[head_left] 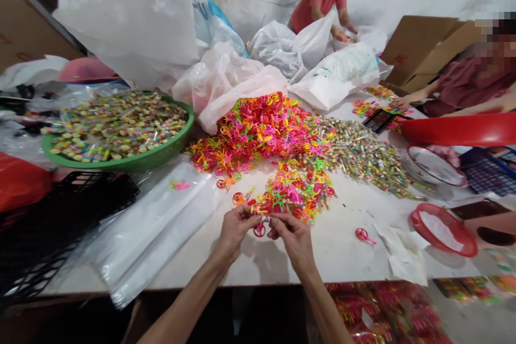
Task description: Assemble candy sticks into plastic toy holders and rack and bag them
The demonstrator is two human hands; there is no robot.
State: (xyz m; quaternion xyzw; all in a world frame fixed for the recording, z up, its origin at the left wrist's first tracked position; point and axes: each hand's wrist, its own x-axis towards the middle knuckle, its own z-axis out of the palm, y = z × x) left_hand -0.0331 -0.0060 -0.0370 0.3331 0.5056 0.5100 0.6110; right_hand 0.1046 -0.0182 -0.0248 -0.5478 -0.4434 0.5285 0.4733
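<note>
Pinching a red plastic ring, left hand and right hand together, clamped on it (neon plastic pieces just beyond)

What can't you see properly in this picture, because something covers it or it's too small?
Head view:
Red plastic ring piece between the left hand and right hand: their fingers hide its top.
Small wrapped packets in the round green plastic basin: too small to read.
Red plastic basin: cut off by the right edge.
Black plastic crate: cut off by the left edge.
</note>
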